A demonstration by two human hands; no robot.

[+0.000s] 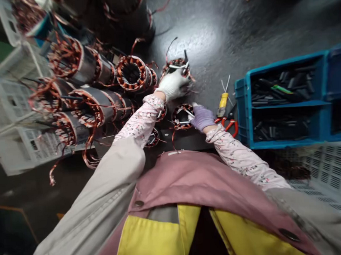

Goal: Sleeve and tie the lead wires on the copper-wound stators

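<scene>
mid-frame: left hand [173,84] lay over the upper copper coil [177,61], grip not discernible; right hand [202,118] clasped the lower coil [175,118] at its right rim, seemingly for steadiness, red-handled pliers [235,127] lying near, presumably for reach.

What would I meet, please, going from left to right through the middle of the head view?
White crates, large copper-wound stators, white-gloved left hand, purple-gloved right hand, red-handled tool, blue divided bin.
</scene>
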